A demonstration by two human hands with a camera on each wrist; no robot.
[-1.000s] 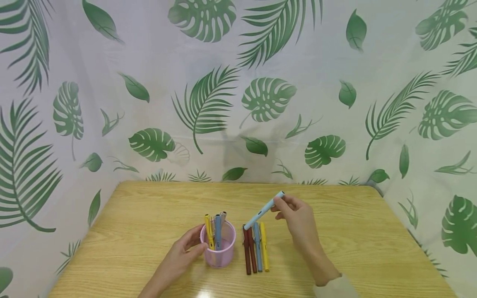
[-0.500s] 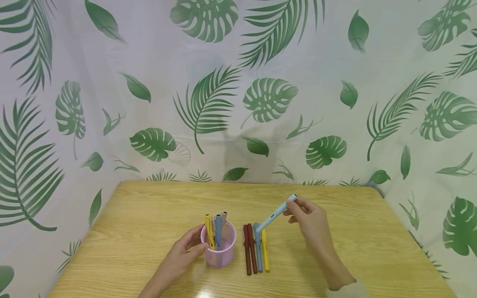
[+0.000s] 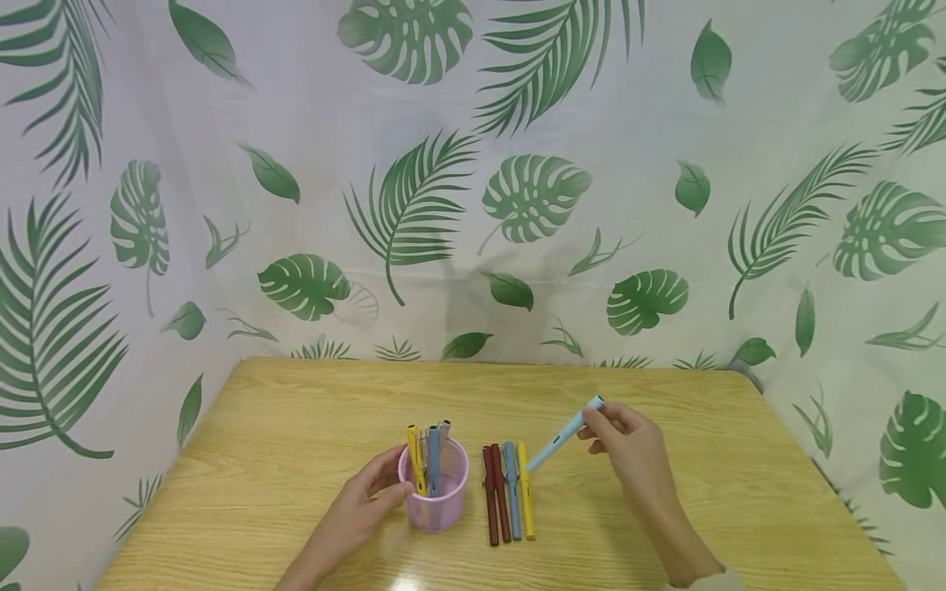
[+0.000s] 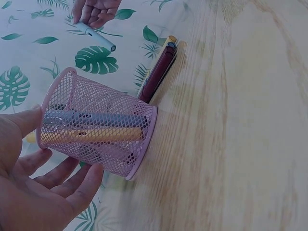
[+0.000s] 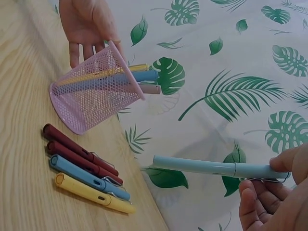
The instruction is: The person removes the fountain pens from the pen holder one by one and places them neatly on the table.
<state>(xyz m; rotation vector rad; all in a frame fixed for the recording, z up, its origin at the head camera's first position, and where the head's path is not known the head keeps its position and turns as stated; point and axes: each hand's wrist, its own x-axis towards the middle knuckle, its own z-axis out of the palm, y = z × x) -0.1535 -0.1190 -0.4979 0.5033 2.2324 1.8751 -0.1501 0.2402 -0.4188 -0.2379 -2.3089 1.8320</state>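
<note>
My left hand (image 3: 362,502) holds a pink mesh pen cup (image 3: 434,515), thumb at its rim and fingers along its side. The cup stands upright on the table with a yellow pen (image 3: 411,447), a blue pen (image 3: 433,450) and a greyish-pink pen (image 3: 444,428) in it. To the right, my right hand (image 3: 631,447) pinches a light blue pen (image 3: 565,435) near its clip end. That pen slants in the air, its lower end by the yellow pen (image 3: 526,501) of the row on the table. The right wrist view shows its clip (image 5: 269,180) facing the fingers.
Beside the cup lie two dark red pens (image 3: 491,505), a blue pen (image 3: 512,497) and the yellow one, side by side. They rest on a wood-grain table (image 3: 296,427). A white leaf-patterned cloth (image 3: 443,287) hangs behind and at both sides.
My right hand has moved right and slightly down with the light blue pen. The pen's lower end has passed from over the dark red pens to the yellow one. My left hand stays put.
</note>
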